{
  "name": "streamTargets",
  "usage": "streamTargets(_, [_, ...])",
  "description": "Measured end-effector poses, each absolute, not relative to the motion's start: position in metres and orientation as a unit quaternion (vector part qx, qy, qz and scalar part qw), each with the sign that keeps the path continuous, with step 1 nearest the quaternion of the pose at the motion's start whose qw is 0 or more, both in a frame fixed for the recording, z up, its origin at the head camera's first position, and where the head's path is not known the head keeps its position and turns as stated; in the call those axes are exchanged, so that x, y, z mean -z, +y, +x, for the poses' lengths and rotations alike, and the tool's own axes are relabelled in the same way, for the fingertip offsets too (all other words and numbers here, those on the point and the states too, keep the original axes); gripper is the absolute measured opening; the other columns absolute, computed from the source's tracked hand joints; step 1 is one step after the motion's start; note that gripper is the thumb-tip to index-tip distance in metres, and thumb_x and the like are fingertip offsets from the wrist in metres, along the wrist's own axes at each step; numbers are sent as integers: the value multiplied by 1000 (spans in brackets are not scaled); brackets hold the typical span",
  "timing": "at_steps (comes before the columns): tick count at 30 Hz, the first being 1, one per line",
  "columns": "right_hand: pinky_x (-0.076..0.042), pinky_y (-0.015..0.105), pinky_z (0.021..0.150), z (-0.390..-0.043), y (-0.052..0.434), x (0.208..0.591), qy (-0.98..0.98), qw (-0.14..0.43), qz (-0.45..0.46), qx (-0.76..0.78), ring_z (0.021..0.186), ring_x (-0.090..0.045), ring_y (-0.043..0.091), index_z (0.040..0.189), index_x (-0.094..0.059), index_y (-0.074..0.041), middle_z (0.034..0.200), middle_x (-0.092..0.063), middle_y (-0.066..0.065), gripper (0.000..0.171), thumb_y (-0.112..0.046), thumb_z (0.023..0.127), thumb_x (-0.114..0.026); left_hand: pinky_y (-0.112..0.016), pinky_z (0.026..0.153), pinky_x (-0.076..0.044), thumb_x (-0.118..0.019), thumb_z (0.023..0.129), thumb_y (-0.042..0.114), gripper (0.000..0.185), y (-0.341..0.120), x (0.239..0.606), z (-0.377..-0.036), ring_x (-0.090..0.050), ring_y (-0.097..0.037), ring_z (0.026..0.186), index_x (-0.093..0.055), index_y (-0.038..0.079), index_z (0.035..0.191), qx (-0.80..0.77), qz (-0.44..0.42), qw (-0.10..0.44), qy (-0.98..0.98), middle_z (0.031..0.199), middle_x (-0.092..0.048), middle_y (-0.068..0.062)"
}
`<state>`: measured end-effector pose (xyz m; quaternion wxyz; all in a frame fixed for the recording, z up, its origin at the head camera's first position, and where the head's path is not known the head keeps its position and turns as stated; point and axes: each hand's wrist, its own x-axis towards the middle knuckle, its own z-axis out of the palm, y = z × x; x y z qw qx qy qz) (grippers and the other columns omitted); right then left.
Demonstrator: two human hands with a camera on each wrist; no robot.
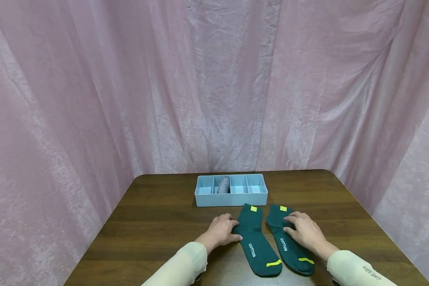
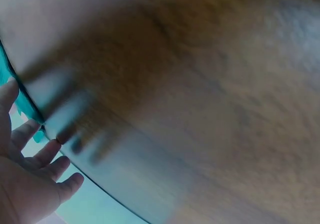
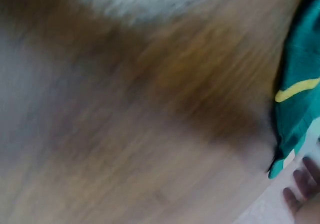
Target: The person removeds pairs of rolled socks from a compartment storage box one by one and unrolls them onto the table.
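Note:
Two dark green socks lie flat side by side on the table, each with a yellow tag, a yellow stripe at the toe and the word COTTON. By the edge of the left sock point(image 1: 253, 232) is my left hand point(image 1: 221, 231), its thumb and fingertips at the fabric. My right hand point(image 1: 306, 231) is over the right sock point(image 1: 279, 228) and hides part of it. Loosely spread fingers show on the left hand point(image 2: 32, 176) in the left wrist view. The right wrist view catches only a blurred part of the right hand point(image 3: 307, 194), beside the green sock point(image 3: 295, 73).
Behind the socks stands a light blue box point(image 1: 232, 200) with several compartments. A rolled grey item point(image 1: 223, 185), perhaps a sock, sits in its second compartment from the left. Pink curtains point(image 1: 232, 87) hang behind the brown wooden table point(image 1: 157, 226).

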<state>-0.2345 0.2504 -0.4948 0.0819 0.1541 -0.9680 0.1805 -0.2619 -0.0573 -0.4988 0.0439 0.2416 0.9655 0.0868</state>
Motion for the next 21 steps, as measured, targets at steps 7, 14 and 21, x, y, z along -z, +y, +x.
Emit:
streamTargets(7, [-41,64,97,-231,245,502,-956,-10,249,-157,127,-48,44,131,-65,-8,138,-54,19,46,-36,94,-68,-48,111,-33,-66,92,49,56,-56,501,-262,-41,-28,134,-61,16,137,-84,245,55,964,142,-49,-12])
streamTargets(14, [-41,63,98,-229,245,499,-955,-27,269,-125,127,-48,44,131,-65,-10,138,-54,20,45,-35,95,-67,-48,112,-32,-64,93,51,57,-55,499,-261,-37,-29,138,-59,18,139,-77,242,54,966,146,-47,-12])
streamTargets(21, [-39,64,98,-228,239,494,-955,3,266,-131,125,-50,43,129,-66,-8,135,-56,20,45,-36,94,-68,-48,111,-32,-65,92,50,58,-56,497,-262,-39,-29,136,-58,16,139,-94,247,44,963,145,-47,-12])
